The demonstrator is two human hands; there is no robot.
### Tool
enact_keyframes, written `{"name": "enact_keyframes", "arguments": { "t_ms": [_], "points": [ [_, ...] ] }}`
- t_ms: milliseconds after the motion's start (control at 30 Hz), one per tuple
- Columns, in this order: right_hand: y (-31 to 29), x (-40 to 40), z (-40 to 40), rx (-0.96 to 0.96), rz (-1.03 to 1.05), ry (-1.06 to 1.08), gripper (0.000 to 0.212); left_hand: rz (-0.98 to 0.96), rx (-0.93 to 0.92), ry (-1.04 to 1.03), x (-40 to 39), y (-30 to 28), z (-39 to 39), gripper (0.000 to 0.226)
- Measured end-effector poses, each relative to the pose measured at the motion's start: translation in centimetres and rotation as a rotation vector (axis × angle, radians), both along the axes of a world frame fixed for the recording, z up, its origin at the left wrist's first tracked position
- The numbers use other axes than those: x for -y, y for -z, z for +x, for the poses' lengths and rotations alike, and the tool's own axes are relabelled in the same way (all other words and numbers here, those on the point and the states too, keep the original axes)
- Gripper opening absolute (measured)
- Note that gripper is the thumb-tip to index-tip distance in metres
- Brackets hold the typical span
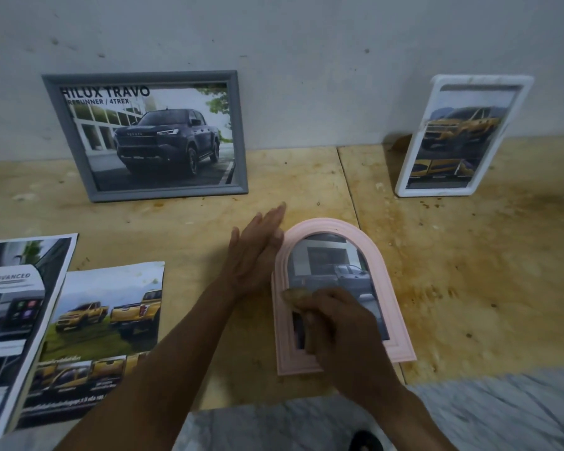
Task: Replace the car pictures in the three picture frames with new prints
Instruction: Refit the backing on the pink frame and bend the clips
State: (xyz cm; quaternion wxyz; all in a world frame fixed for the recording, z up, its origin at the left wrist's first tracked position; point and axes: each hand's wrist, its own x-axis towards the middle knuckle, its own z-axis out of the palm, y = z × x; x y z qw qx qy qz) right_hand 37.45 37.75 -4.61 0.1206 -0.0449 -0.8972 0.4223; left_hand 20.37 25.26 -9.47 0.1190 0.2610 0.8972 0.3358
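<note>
A pink arched frame lies face up on the wooden table, with a grey pickup print inside. My left hand lies flat with straight fingers against the frame's left edge. My right hand rests over the lower part of the frame's glass with its fingers curled; a small yellowish bit shows at its fingertips. A grey frame with a dark pickup picture leans on the wall at the back left. A white frame with a yellow pickup picture leans at the back right.
Two loose prints lie at the left: one showing yellow pickups and one with an "ADVANCED" interior page overlapping it. The table's front edge meets a marbled grey floor. A seam runs through the tabletop.
</note>
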Motion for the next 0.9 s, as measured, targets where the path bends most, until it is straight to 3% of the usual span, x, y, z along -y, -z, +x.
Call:
{"name": "enact_keyframes", "arguments": {
  "t_ms": [100,200,400,533,900],
  "points": [
    [-1.2,-1.6,0.5,-0.052,-0.028,0.081,0.026,-0.041,-0.074,-0.165,2.7,-0.5,4.0,0.078],
    [-1.2,-1.9,-0.1,-0.079,0.023,0.041,0.023,-0.208,-0.090,-0.256,4.0,-0.4,10.4,0.080],
    [1.2,-1.2,-3.0,0.013,0.211,-0.362,0.030,-0.466,-0.147,-0.254,3.4,1.2,16.3,0.089],
    [2.5,-1.5,-5.3,0.122,0.368,-0.590,0.051,-0.494,-0.159,-0.255,3.0,1.4,16.2,0.088],
    [3.6,-2.2,-9.8,-0.017,0.313,-0.507,0.051,-0.456,-0.208,-0.145,2.8,1.3,15.2,0.087]
  ]
}}
